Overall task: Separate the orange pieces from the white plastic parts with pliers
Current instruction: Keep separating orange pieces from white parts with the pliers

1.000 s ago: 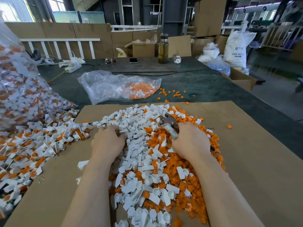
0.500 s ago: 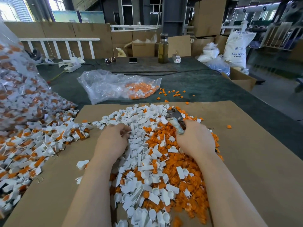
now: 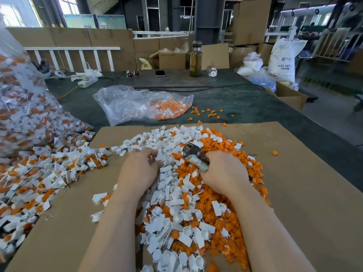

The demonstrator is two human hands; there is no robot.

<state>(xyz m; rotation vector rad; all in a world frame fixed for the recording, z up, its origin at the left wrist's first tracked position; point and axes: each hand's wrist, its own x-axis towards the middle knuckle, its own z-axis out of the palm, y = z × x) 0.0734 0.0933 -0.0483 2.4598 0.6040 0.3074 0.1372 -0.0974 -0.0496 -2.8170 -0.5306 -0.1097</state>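
Since a second ago both my hands have moved up the heap, away from me: my left hand (image 3: 138, 169) sat lower at the white edge of the pile and is now further in, fingers curled down into the white plastic parts (image 3: 172, 195), though I cannot tell whether they have closed on any one piece. My right hand (image 3: 224, 171) has shifted too, and it stays wrapped around the handles of the pliers (image 3: 193, 155), whose metal head now sticks out toward the middle of the heap rather than pointing up and away as it did half a second back; whether the jaws stand open I cannot tell. My two hands are apart, with a strip of mixed pieces between them. The orange pieces (image 3: 225, 226) lie mostly on the right half of the heap under and around my right hand, the white ones mostly on the left and nearer me. All of it rests on a cardboard sheet (image 3: 306, 203) laid over a dark green table (image 3: 245, 103). To my left, unseparated white-and-orange parts (image 3: 39, 173) spill from a big clear sack (image 3: 21, 107). Beyond the cardboard lies a clear plastic bag (image 3: 135, 104) holding some orange pieces, with a few loose ones on the table beside it. At the far edge stand a bottle (image 3: 195, 59), a phone (image 3: 159, 73) and sunglasses (image 3: 132, 73), and cardboard boxes (image 3: 249, 20) and a white resin sack (image 3: 283, 57) fill the workshop behind.
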